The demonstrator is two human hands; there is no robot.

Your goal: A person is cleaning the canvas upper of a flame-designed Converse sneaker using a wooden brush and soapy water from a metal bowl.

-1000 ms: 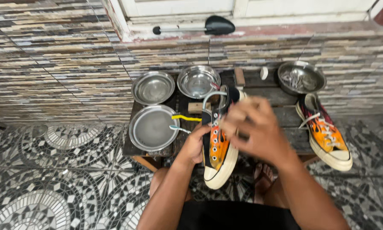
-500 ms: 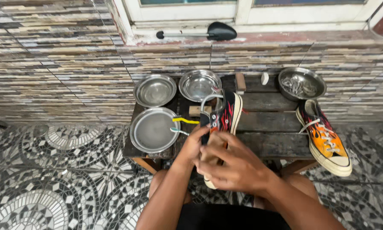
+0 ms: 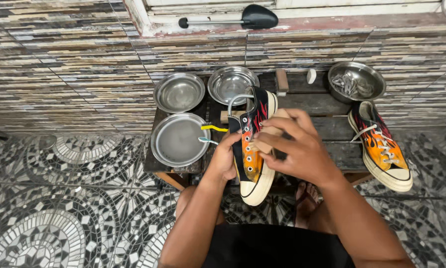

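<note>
Both hands grip a flame-print sneaker (image 3: pixel 250 149): left hand (image 3: pixel 226 158) clasps its side, right hand (image 3: pixel 295 146) fingers (image 3: pixel 277 125) curl over its top. Beyond the fingers, three empty steel bowls (image 3: pixel 179 93); right, a bowl holding laces (image 3: pixel 357 82). Dark wooden surface (image 3: pixel 322 106), mosaic floor (image 3: pixel 59 198).

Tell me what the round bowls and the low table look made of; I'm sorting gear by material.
Round bowls: likely stainless steel, going by the shiny grey, reflective surfaces. Low table: apparently wood, dark and weathered, with visible plank seams and a matte finish.
</note>
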